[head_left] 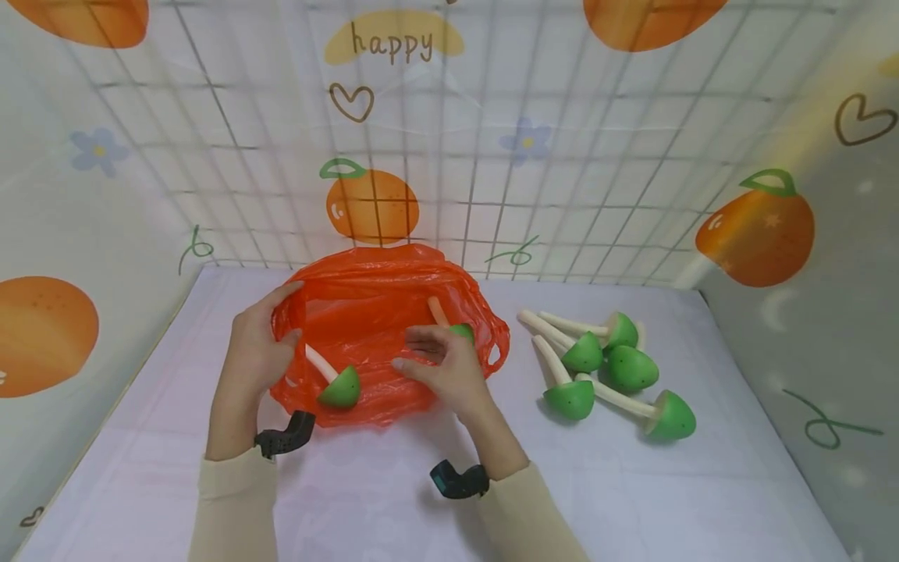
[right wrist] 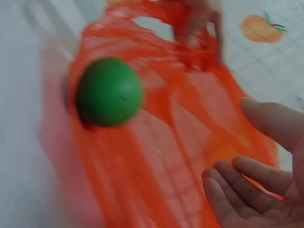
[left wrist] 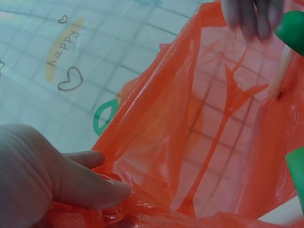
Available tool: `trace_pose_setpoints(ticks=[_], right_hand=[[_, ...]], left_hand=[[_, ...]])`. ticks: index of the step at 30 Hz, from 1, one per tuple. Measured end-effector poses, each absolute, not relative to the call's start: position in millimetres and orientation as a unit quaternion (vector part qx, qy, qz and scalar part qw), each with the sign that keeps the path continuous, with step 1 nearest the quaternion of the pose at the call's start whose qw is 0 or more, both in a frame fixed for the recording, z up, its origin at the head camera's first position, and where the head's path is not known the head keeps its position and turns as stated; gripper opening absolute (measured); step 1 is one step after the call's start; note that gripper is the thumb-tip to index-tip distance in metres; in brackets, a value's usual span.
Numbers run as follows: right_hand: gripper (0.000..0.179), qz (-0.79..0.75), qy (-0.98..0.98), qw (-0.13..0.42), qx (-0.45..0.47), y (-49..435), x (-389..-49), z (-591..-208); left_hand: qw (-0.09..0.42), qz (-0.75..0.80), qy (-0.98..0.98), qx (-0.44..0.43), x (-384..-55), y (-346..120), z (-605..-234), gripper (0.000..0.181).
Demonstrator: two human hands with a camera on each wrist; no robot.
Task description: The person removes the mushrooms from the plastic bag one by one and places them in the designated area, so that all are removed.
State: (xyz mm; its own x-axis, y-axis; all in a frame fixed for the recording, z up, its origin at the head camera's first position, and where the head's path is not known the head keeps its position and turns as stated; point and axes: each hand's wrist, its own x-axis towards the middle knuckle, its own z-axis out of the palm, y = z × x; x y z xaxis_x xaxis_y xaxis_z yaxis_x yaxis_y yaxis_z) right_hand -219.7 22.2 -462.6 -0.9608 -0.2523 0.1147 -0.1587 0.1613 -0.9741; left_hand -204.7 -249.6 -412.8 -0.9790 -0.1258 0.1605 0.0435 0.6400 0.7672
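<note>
A red plastic bag (head_left: 372,312) lies spread with its mouth wide on the table. My left hand (head_left: 263,343) grips the bag's left rim; the left wrist view shows the thumb pressing the crumpled film (left wrist: 121,209) against the fingers. One toy mushroom (head_left: 340,388) with a green cap and pale stem lies at the bag's left front. Another mushroom (head_left: 461,331) is at the right side of the bag, partly hidden behind my right hand (head_left: 449,367). That hand hovers over the bag with thumb and fingers apart, and its palm (right wrist: 266,204) holds nothing.
Several more green-capped mushrooms (head_left: 583,351) lie in a loose group on the table (head_left: 632,499), right of the bag. A printed cloth (head_left: 435,140) with a grid behind it rises at the table's back edge. Black wrist cameras (head_left: 460,480) sit on both wrists.
</note>
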Motion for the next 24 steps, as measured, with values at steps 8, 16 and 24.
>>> trace_pose_setpoints(ticks=[8, 16, 24], right_hand=[[0.061, -0.598, 0.784, 0.085, -0.144, -23, -224, -496], [0.068, -0.565, 0.81, 0.1, -0.118, -49, -219, -509], [0.063, -0.562, 0.814, 0.094, -0.115, -65, -215, -516]], left_hand=[[0.097, -0.424, -0.9, 0.022, -205, -252, -411, 0.07], [0.098, -0.421, -0.902, 0.019, -206, -251, -413, 0.069], [0.111, -0.415, -0.903, 0.022, -206, -252, -413, 0.069]])
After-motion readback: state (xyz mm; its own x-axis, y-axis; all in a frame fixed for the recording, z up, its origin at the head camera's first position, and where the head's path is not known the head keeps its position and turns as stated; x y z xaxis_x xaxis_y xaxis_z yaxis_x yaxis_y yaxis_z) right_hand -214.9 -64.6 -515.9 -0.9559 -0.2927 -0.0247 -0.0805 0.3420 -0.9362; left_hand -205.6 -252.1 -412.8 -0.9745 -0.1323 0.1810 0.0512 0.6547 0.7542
